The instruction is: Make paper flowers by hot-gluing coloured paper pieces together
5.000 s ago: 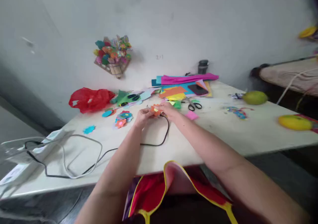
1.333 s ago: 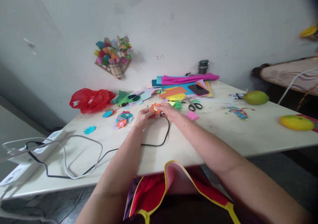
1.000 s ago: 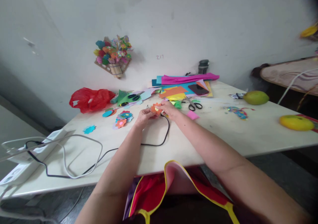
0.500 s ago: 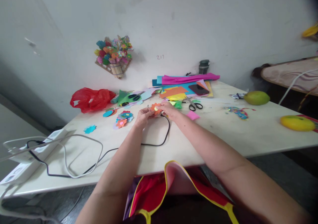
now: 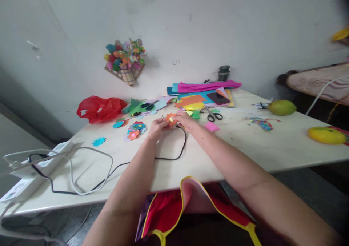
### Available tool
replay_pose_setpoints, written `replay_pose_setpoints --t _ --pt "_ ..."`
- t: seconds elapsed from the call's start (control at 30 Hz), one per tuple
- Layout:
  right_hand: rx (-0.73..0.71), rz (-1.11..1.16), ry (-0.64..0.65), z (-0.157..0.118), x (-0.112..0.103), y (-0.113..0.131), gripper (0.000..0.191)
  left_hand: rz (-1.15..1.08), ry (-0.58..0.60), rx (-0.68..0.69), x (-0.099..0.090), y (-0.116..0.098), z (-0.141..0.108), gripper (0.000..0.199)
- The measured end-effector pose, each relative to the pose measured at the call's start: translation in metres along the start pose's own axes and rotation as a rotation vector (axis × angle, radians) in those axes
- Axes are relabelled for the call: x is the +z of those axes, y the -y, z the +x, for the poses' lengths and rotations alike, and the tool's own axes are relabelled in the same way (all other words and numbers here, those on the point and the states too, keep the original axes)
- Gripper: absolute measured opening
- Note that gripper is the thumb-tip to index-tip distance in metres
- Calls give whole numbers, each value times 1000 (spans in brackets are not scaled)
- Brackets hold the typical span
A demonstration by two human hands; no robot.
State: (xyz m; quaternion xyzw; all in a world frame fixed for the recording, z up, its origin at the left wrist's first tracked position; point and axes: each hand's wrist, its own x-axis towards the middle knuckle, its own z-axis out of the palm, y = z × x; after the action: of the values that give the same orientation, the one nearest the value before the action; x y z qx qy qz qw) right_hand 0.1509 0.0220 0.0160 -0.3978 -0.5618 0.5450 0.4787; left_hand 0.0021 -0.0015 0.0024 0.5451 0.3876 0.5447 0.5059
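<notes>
An orange paper flower [image 5: 171, 119] with a yellow centre is held between my two hands above the middle of the table. My left hand [image 5: 159, 126] pinches its left edge, and my right hand [image 5: 184, 119] grips its right side. A black cable [image 5: 183, 147] runs up to just beneath my hands; what it ends in is hidden. Left of my hands lie several stacked paper flowers [image 5: 138, 127], an orange flower with a pink centre [image 5: 133, 135] and a blue flower [image 5: 98, 141]. Open scissors [image 5: 214, 116] and a pink paper piece [image 5: 212, 126] lie to the right.
Behind are a red plastic bag [image 5: 100, 109], other scissors [image 5: 148, 106], coloured sheets [image 5: 191, 100], a phone [image 5: 218, 98] and a dark jar [image 5: 224, 73]. Two mangoes [image 5: 281, 107] sit at the right. A power strip [image 5: 35, 171] with looping cables occupies the left of the table [image 5: 240, 151].
</notes>
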Motion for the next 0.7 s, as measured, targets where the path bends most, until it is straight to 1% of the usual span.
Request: replay_pose_setpoints --t 0.23,0.4,0.53,0.7 --pt "1 -17 10 0 1 0 18 39 -7 14 -4 4 3 28" --pt "17 -1 21 0 -1 2 22 46 -12 8 -5 4 3 28" --pt "24 -23 42 -1 -4 6 28 62 24 9 -5 3 2 27" --pt "15 6 14 -3 -3 6 25 70 80 -5 -2 -1 -2 25"
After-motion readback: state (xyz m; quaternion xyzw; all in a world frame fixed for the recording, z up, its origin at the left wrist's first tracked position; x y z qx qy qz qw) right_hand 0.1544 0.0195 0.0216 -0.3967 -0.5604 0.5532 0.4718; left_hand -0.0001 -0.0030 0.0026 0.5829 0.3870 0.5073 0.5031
